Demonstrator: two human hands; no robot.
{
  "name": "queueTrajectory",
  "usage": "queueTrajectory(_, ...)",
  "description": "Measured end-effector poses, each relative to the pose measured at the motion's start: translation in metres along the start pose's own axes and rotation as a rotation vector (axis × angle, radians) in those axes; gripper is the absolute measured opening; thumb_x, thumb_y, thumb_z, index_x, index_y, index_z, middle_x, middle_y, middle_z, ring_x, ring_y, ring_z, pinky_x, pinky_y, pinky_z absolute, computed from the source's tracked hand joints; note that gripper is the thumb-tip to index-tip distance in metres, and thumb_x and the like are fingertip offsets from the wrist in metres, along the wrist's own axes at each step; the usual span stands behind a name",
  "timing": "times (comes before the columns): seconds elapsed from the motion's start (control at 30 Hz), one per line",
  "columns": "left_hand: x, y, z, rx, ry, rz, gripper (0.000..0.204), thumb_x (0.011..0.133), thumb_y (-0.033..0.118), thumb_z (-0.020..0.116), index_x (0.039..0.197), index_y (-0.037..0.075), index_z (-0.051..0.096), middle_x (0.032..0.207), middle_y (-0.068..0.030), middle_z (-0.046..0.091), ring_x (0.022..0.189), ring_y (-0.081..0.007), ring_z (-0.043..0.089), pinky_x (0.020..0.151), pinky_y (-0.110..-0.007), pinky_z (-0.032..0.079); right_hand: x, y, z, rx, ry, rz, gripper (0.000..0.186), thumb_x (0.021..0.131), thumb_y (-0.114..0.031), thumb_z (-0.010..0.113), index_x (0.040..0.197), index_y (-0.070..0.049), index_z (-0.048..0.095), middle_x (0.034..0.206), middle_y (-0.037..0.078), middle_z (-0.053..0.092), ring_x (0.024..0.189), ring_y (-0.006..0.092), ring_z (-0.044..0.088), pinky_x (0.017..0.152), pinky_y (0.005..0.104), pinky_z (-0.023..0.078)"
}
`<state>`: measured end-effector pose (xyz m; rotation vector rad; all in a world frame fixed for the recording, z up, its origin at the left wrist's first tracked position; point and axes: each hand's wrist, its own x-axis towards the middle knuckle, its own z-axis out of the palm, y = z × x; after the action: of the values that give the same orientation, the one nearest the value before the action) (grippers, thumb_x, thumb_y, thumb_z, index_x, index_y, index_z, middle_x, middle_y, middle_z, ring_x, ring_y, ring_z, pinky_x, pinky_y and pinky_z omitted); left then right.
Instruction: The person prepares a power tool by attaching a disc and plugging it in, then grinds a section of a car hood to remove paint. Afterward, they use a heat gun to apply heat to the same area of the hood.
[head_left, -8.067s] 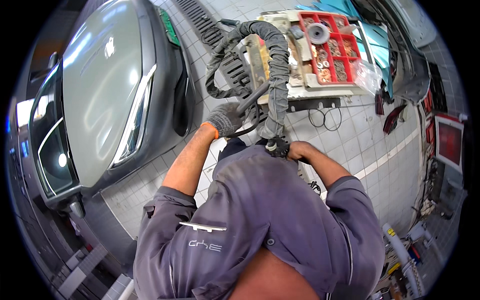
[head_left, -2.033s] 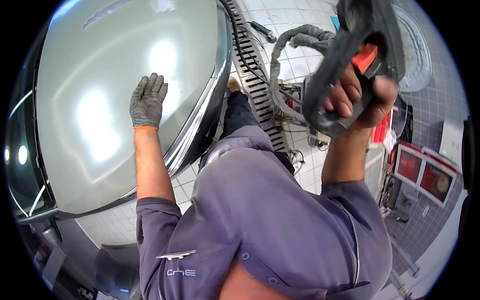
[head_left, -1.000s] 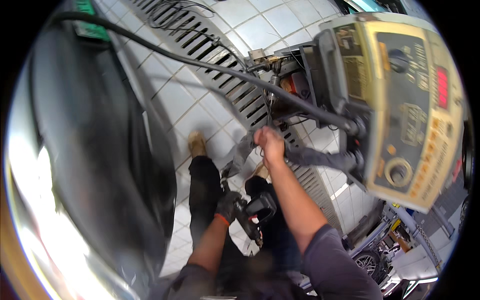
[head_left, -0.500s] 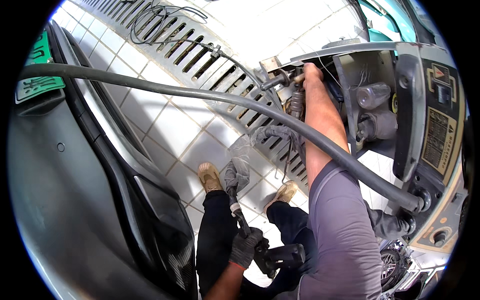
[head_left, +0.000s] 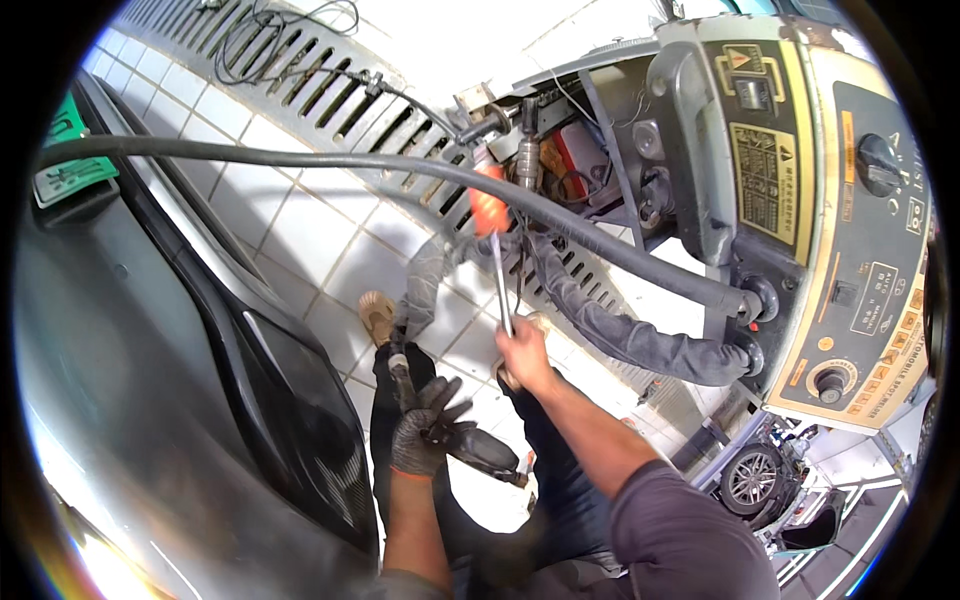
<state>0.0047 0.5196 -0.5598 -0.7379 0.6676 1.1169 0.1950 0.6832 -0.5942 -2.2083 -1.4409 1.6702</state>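
My bare right hand is closed around the near end of a long metal shaft. Its far end carries a blurred orange handle, so it looks like a large screwdriver, though the tip is hidden in my fist. On the left, my gloved left hand has several fingers splayed, while a black welding gun stays against its palm and thumb side. A plastic-wrapped grey cable leads up from the gun. Beyond the orange handle, metal tools hang at the side of the spot welder.
A thick black cable stretches across from the grey car body to the welder. A second wrapped cable runs into its panel. Below are white tiles and a slotted metal drain. A wheel is at lower right.
My right hand has come back from the welder's side, now with the orange-handled tool. My left hand has shifted up and left with the gun, and its fingers have spread.
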Motion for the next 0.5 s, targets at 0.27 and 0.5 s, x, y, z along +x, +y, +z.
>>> queueTrajectory(0.27, 0.005, -0.022, 0.008, -0.005, -0.038, -0.164, 0.081, 0.07, 0.009, 0.077, 0.145, 0.007, 0.046, 0.14, -0.0178, 0.056, 0.134, -0.0394, 0.053, 0.113, -0.056, 0.043, -0.131, 0.05, -0.028, -0.258, -0.859, 0.022, 0.017, 0.09, -0.016, 0.066, 0.097, -0.004, 0.057, 0.086, 0.012, 0.061, 0.085, 0.0214, 0.064, 0.077, 0.0405, 0.05)
queueTrajectory(0.5, 0.012, -0.016, 0.032, -0.001, -0.11, -0.222, 0.035, 0.076, 0.024, 0.08, 0.103, 0.013, 0.061, 0.074, -0.0001, 0.052, 0.069, -0.0191, 0.052, 0.081, -0.038, 0.047, 0.015, 0.201, -0.032, -0.002, -1.453, -0.268, 0.04, 0.095, -0.033, 0.067, 0.121, -0.003, 0.07, 0.115, 0.015, 0.071, 0.105, 0.025, 0.067, 0.094, 0.0403, 0.053)
